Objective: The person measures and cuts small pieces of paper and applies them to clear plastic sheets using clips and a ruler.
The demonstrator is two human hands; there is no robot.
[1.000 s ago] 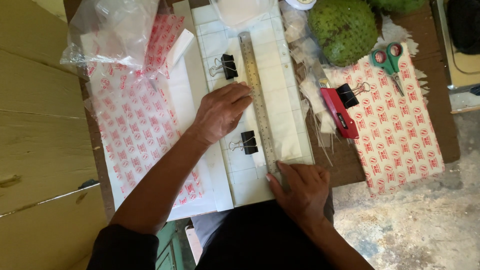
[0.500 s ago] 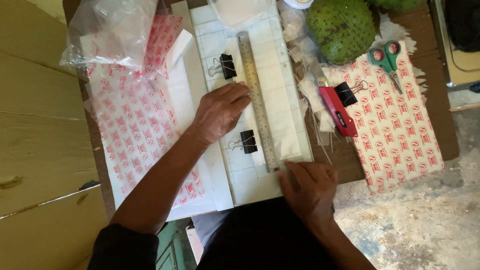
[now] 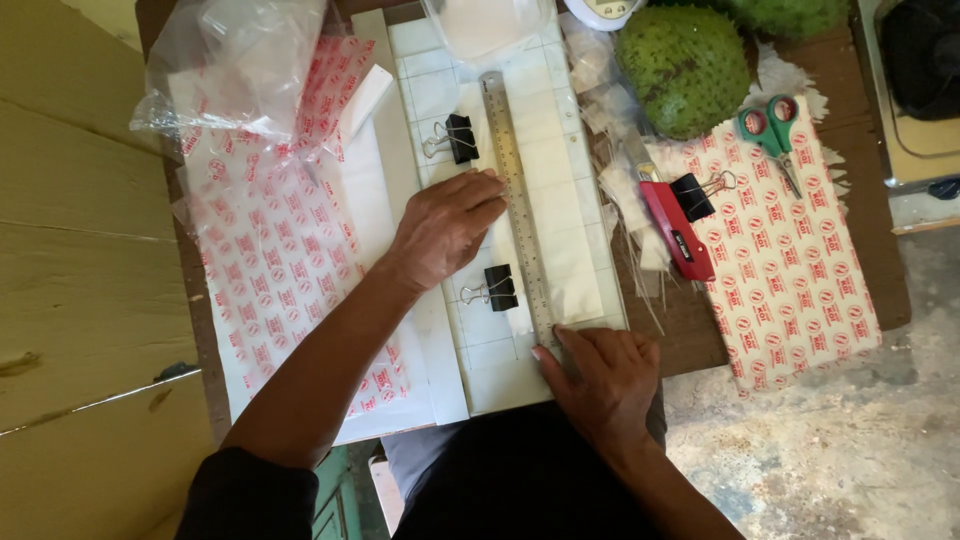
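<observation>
Left hand fingers [image 3: 478, 200]: pressed together and flat, palm down, tips touching the left edge of the steel ruler [image 3: 518, 205]; nothing pinched.
Left hand [image 3: 445, 228]: rests on the white gridded cutting board [image 3: 500, 370], between the two black binder clips.
Right hand fingers [image 3: 560, 352]: curled, tips bearing on the near end of the ruler at the 6 o'clock edge of the white sheet; whether they pinch a tool cannot be told.
Right hand [image 3: 600, 380]: at 6 o'clock of the board, partly over its near edge.
Ruler, appearance: long, narrow, grey metal, fine graduations along its length, lying flat and running from 12 to 6 o'clock, slightly tilted.
Ruler, location: on the white sheet [image 3: 560, 230] at the centre of the board, held down by both hands.
Upper binder clip [image 3: 455, 138]: black with wire handles, just left of the ruler, at 12 o'clock of the left hand.
Lower binder clip [image 3: 492, 288]: same type, at 6 o'clock of the left hand, touching the ruler's left side.
Red utility knife [image 3: 678, 232]: at 3 o'clock of the ruler, on the desk [image 3: 880, 270], a third clip beside it.
Red-printed sheets [image 3: 790, 260]: at 3 o'clock; a second stack at 9 o'clock under a clear plastic bag [image 3: 240, 70].
Green-handled scissors [image 3: 772, 135]: at 2 o'clock, on the printed sheet.
Green spiny fruit [image 3: 685, 70]: at 1 o'clock.
Change from earlier frames: the right hand has travelled toward 6 o'clock along the ruler; left hand, ruler and clips unchanged.
</observation>
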